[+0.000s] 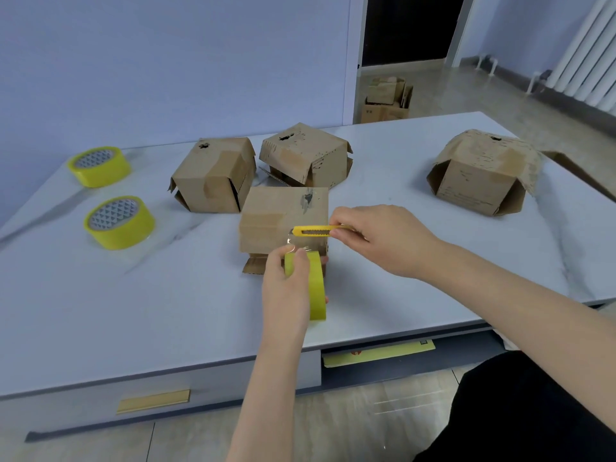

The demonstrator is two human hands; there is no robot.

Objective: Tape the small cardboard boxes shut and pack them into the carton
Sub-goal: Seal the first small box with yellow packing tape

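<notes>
I'd say the step in hand is cutting the tape. The left hand (286, 288) grips a yellow tape roll (315, 288) held on edge just in front of the small cardboard box (276, 215), fingers curled round its rim. A short clear strip of tape (293, 243) runs from the roll up to the box's near face. The right hand (383, 241) pinches a yellow utility knife (311, 231) between thumb and fingers, blade end pointing left at that strip. To cut cleanly, the strip wants pulling taut so the blade slices rather than drags. The left thumb sits very near the blade, so the cut should go away from it, and the loose end then needs smoothing onto the card. The box stands mid-way along the pale marbled table (166, 311). It is worn brown cardboard with older tape patches and a grey scuff on top. A flap pokes out at its base, so I cannot tell whether it is fully closed. Another battered box (213, 176) waits just behind it on the left, its flaps loose.
</notes>
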